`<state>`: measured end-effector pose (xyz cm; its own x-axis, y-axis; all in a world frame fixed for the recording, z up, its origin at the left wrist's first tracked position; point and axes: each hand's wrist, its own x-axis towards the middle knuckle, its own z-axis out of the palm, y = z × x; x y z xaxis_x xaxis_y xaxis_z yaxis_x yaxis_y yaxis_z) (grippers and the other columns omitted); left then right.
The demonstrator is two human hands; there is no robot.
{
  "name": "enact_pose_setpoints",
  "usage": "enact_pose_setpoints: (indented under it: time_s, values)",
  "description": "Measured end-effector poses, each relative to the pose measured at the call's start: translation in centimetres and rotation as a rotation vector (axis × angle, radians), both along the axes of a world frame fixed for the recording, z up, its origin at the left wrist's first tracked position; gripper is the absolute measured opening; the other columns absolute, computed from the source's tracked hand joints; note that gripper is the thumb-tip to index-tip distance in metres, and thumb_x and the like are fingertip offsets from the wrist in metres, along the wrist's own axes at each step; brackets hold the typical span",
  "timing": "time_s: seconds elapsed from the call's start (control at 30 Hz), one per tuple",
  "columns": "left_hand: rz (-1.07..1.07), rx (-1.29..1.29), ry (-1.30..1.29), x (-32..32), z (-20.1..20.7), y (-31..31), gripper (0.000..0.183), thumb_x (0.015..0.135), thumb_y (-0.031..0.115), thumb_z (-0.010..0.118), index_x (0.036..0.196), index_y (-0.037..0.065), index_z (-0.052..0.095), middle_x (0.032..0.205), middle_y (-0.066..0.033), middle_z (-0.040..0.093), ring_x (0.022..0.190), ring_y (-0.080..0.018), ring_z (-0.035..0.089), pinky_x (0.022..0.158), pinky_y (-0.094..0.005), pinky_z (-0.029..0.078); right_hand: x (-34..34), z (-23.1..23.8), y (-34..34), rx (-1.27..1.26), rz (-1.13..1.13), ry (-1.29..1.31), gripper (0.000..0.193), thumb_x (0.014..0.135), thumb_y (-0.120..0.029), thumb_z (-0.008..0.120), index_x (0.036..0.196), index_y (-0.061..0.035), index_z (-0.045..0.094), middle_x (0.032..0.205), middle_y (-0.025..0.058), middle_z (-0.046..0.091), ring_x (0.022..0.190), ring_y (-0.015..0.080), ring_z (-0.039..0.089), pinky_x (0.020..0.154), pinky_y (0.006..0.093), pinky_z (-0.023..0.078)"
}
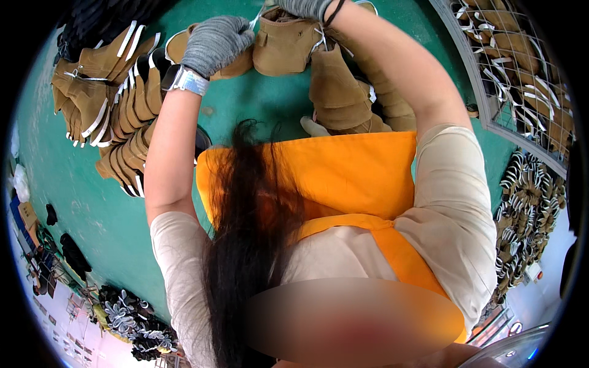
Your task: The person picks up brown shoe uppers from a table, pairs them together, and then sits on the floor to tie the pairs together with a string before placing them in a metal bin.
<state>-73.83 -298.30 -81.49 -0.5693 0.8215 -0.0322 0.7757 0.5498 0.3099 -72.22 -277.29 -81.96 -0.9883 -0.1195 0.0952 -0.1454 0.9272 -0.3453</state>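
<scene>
Two hands in grey knit gloves work on one tan suede boot upper [283, 44] at twelve o'clock. Her left hand [216, 43] is curled shut over its toe end; her right hand [307, 7], cut by the frame's top edge, pinches its far side. More soft tan uppers [110, 98] with white trim fan out at ten o'clock on the green bench [98, 208], whose smooth middle lies bare. At two o'clock a wire cage [521, 73] fences that side.

A green table [245, 104] carries tan boot uppers [110, 92] in stacked rows, apparently bundled.
</scene>
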Motion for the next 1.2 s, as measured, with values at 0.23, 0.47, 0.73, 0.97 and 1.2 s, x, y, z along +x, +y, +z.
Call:
enact_pose_setpoints:
  time_s: [0.23, 0.47, 0.73, 0.97, 1.2]
  values:
    - [0.214, 0.548, -0.316, 1.9, 0.2, -3.9, 0.029, 0.088, 0.033, 0.059, 0.101, 0.008, 0.067, 0.091, -0.0089, 0.066, 0.085, -0.0241, 0.062, 0.078, -0.0319, 0.048, 9.0, -3.5, 7.7, 0.381, -0.039, -0.207, 0.021, 0.085, -0.013, 0.059, 0.105, -0.0117, 0.065, 0.095, 0.0114, 0.065, 0.093, 0.0307, 0.062, 0.086, 0.0376, 0.049]
    - [0.259, 0.37, -0.807, 7.1, 2.3, -3.1, 0.037, 0.09, 0.036, 0.061, 0.106, 0.003, 0.065, 0.09, -0.0052, 0.064, 0.083, -0.0145, 0.06, 0.078, -0.0278, 0.047, 11.6, -13.3, 3.7, -0.48, -0.737, -0.434, 0.051, 0.078, -0.034, 0.069, 0.112, -0.0001, 0.053, 0.107, 0.0232, 0.062, 0.105, 0.0358, 0.059, 0.092, 0.0403, 0.045]
    - [-0.01, 0.646, -1.465, 12.3, 10.2, -6.7, 0.041, 0.092, 0.042, 0.048, 0.104, 0.005, 0.061, 0.1, -0.0101, 0.063, 0.094, -0.0206, 0.058, 0.081, -0.0333, 0.045, 15.3, -4.3, 6.3, -0.852, -0.898, -0.501, 0.049, 0.072, -0.041, 0.075, 0.089, 0.0028, 0.059, 0.078, 0.0145, 0.065, 0.069, 0.0235, 0.062, 0.069, 0.0349, 0.049]
    - [0.182, 0.299, -1.6, 21.3, 23.6, -16.2, 0.041, 0.092, 0.041, 0.049, 0.109, 0.005, 0.058, 0.106, -0.0098, 0.061, 0.098, -0.0211, 0.056, 0.085, -0.0335, 0.043, 32.5, 13.1, 11.2, -0.652, -0.995, -0.851, 0.054, 0.084, -0.052, 0.061, 0.104, -0.0014, 0.062, 0.085, 0.0094, 0.062, 0.076, 0.0187, 0.058, 0.069, 0.0311, 0.047]
    - [0.547, -0.274, -0.769, 12.7, 38.4, -34.0, 0.041, 0.092, 0.04, 0.049, 0.114, 0.006, 0.056, 0.111, -0.0095, 0.059, 0.103, -0.0216, 0.055, 0.088, -0.0337, 0.042, 50.6, 28.5, 11.4, -1.026, -1.795, -0.289, 0.056, 0.085, -0.051, 0.059, 0.113, -0.0026, 0.061, 0.098, 0.0148, 0.063, 0.083, 0.0253, 0.058, 0.072, 0.0342, 0.047]
